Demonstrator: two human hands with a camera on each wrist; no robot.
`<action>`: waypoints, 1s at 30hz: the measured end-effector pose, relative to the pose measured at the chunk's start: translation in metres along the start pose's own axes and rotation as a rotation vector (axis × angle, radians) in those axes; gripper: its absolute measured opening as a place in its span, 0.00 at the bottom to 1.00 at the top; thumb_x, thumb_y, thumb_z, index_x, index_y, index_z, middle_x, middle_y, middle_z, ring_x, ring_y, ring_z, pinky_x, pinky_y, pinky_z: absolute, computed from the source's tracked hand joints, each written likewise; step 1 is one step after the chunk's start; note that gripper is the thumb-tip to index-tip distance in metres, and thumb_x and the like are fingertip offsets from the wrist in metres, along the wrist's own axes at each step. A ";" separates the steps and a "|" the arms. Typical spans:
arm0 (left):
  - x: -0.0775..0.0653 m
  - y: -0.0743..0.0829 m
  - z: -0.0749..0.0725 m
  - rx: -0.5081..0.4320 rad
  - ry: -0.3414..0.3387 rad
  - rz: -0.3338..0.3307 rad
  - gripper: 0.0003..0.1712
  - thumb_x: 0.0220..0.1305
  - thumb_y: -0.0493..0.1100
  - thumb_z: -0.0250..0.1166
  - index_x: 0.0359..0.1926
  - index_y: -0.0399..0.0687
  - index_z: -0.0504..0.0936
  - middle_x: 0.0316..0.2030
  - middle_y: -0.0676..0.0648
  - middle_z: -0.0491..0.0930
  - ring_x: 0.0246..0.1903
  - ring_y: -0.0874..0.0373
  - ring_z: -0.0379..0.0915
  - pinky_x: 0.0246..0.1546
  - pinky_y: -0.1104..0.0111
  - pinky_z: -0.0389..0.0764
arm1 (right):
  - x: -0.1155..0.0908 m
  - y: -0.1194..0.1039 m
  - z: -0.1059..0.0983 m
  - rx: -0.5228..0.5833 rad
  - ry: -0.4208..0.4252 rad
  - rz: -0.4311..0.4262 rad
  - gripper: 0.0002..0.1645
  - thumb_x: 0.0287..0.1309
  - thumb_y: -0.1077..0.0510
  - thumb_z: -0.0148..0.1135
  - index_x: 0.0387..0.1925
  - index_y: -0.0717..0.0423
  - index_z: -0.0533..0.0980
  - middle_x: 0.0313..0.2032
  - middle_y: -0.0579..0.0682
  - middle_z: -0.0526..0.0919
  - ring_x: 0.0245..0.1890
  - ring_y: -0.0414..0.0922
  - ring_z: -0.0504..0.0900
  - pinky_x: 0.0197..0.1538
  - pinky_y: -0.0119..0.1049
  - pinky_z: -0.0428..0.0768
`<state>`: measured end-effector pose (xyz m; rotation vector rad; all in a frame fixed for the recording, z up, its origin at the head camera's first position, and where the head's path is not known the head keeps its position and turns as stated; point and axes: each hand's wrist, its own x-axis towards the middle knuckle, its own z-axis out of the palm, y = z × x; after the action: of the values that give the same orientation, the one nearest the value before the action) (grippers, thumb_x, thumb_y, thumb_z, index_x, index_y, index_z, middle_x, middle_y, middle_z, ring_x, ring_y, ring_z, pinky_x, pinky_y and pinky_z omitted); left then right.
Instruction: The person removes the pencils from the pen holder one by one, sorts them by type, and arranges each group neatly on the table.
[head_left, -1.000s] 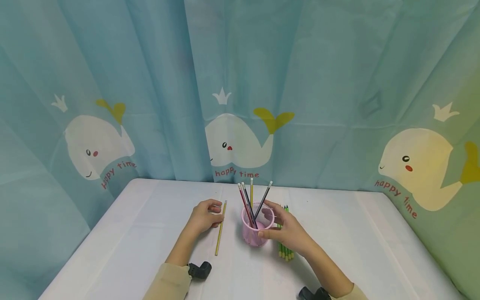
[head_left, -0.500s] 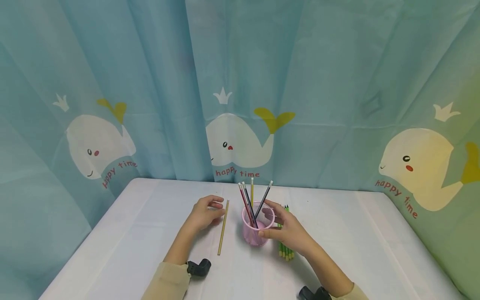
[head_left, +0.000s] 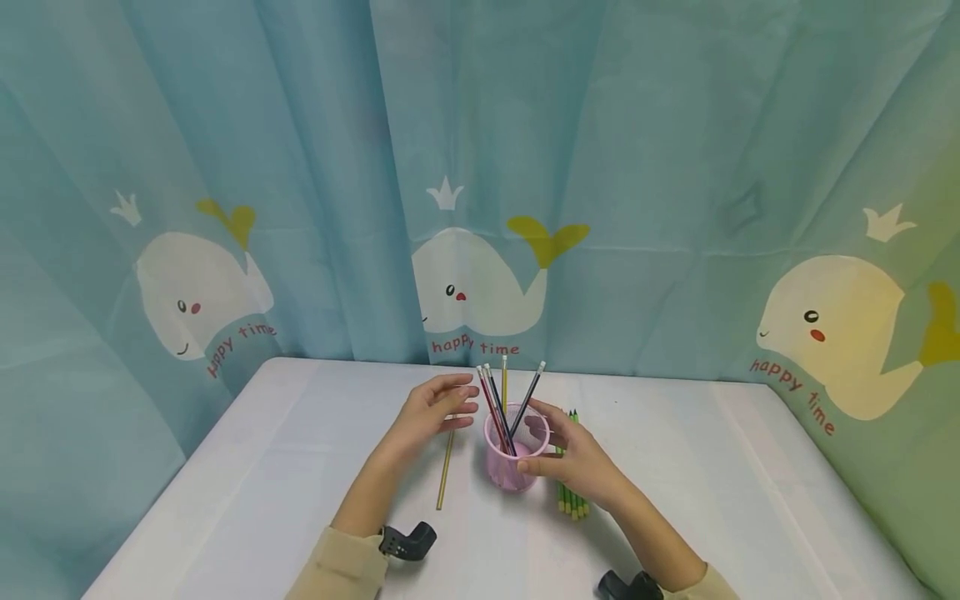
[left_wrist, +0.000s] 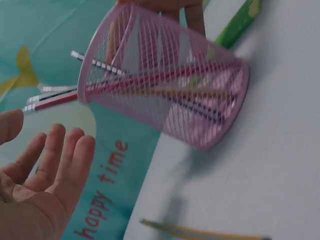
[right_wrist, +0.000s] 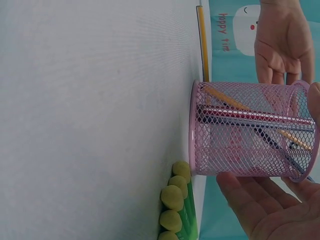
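A pink mesh pencil cup (head_left: 504,473) stands upright on the table. My right hand (head_left: 581,461) holds it from the right, thumb at the near rim and fingers round the far side. Several pencils lean in it: a red pencil (left_wrist: 55,101), dark ones and a yellow pencil (head_left: 505,383), white ends up. Just left of these tops is my left hand (head_left: 430,414), fingers spread and nothing in them; its fingertips (left_wrist: 86,145) are apart from the cup in the left wrist view. Below that hand a yellow pencil (head_left: 445,477) lies on the table, its far end partly hidden.
Several green pencils (head_left: 573,505) lie side by side right of the cup, partly under my right hand; their rounded yellowish ends (right_wrist: 172,198) show in the right wrist view. A blue-green curtain (head_left: 660,333) with whales hangs behind the white table (head_left: 720,483).
My left hand has left the yellow pencil on the table, risen and moved right toward the cup, its fingers opening. That pencil has shifted slightly right. The right hand and cup stay put.
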<state>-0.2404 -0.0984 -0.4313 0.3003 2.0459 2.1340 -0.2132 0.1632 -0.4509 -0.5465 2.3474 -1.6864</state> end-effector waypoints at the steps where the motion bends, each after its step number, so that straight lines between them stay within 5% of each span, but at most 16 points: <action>1: 0.000 0.000 0.002 -0.009 0.000 0.005 0.25 0.75 0.42 0.56 0.68 0.34 0.68 0.61 0.30 0.74 0.53 0.46 0.80 0.52 0.60 0.84 | 0.000 0.000 0.000 0.001 -0.001 0.002 0.53 0.49 0.53 0.79 0.73 0.48 0.60 0.68 0.63 0.70 0.65 0.62 0.73 0.62 0.50 0.79; 14: -0.001 -0.005 0.023 0.061 0.023 0.057 0.23 0.71 0.37 0.61 0.63 0.32 0.72 0.53 0.33 0.79 0.49 0.51 0.81 0.48 0.59 0.86 | 0.000 0.000 0.000 -0.009 0.001 -0.002 0.52 0.50 0.54 0.78 0.73 0.48 0.60 0.68 0.63 0.70 0.65 0.63 0.73 0.62 0.52 0.79; 30: -0.004 -0.003 0.025 0.127 0.060 0.082 0.19 0.68 0.40 0.65 0.55 0.32 0.77 0.45 0.38 0.80 0.41 0.54 0.81 0.48 0.58 0.86 | 0.000 0.002 0.002 0.027 -0.010 -0.012 0.58 0.47 0.57 0.79 0.75 0.53 0.56 0.67 0.66 0.70 0.65 0.64 0.72 0.62 0.50 0.79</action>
<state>-0.2304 -0.0750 -0.4335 0.3471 2.2460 2.0866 -0.2132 0.1623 -0.4531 -0.5632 2.3156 -1.7142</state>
